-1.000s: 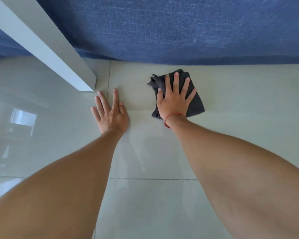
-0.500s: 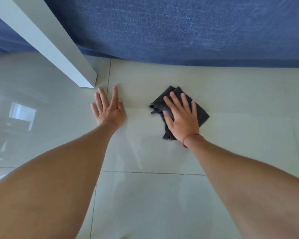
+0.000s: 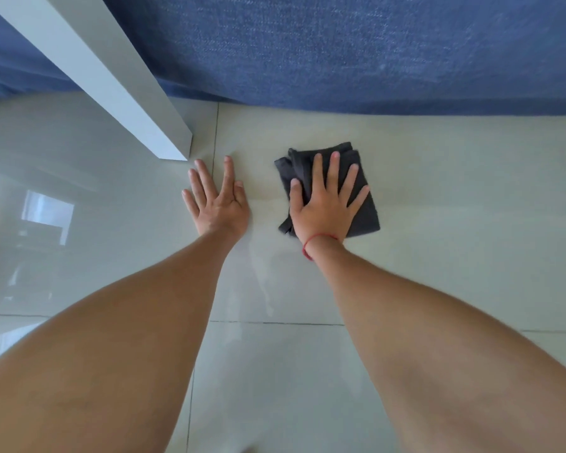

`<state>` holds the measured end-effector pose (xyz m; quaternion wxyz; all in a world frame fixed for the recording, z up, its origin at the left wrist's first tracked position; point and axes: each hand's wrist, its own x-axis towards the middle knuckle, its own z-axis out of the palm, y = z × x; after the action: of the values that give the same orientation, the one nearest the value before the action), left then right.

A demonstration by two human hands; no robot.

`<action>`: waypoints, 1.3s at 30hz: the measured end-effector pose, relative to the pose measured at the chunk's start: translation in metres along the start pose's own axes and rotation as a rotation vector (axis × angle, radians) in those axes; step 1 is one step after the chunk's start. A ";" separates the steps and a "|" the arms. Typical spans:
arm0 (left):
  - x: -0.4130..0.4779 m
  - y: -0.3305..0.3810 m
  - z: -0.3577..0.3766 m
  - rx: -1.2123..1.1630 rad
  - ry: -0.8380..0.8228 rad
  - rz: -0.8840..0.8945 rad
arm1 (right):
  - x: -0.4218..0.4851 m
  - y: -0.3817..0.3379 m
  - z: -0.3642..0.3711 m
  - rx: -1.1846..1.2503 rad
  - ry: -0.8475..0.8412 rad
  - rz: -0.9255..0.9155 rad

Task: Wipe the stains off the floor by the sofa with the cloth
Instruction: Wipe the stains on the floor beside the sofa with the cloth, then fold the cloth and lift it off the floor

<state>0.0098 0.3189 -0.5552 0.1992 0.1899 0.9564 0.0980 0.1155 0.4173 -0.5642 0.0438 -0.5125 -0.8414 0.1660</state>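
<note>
A folded dark grey cloth [image 3: 365,212] lies flat on the pale glossy floor tiles [image 3: 455,197], a short way in front of the blue sofa [image 3: 356,50]. My right hand [image 3: 325,204] presses down on the cloth with fingers spread; a red string circles the wrist. My left hand [image 3: 218,204] rests palm-down on the bare tile to the left of the cloth, fingers apart, holding nothing. A faint wet streak shows on the tile below the cloth. No distinct stain is visible.
A white slanted furniture leg [image 3: 138,103] meets the floor just above and left of my left hand. The sofa's lower edge runs across the whole top of the view. Tile joints cross the floor near my forearms.
My right hand slid the cloth toward me and then pushed it back toward the sofa, fingers now pointing straight ahead. My left hand stayed planted.
</note>
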 end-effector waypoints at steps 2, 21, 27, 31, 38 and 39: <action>0.001 -0.001 -0.001 -0.011 -0.014 -0.001 | -0.018 0.006 -0.001 -0.002 0.007 -0.014; 0.001 0.003 -0.004 -0.029 -0.061 -0.040 | 0.006 0.037 -0.026 -0.015 -0.163 0.123; -0.019 0.058 -0.010 -0.104 0.235 0.142 | 0.008 0.059 -0.057 0.250 -0.023 0.148; -0.042 0.112 -0.008 -0.261 0.040 0.117 | 0.018 0.086 -0.075 0.300 -0.062 0.196; -0.068 0.142 0.007 -0.540 -0.175 -0.316 | 0.033 0.099 -0.099 0.489 -0.394 0.357; -0.069 0.144 0.006 -0.562 -0.191 -0.357 | 0.033 0.100 -0.100 0.469 -0.430 0.359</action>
<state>0.1176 0.4228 -0.4992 0.3462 -0.0346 0.8872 0.3031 0.2088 0.5118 -0.5057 -0.0475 -0.5815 -0.6669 0.4635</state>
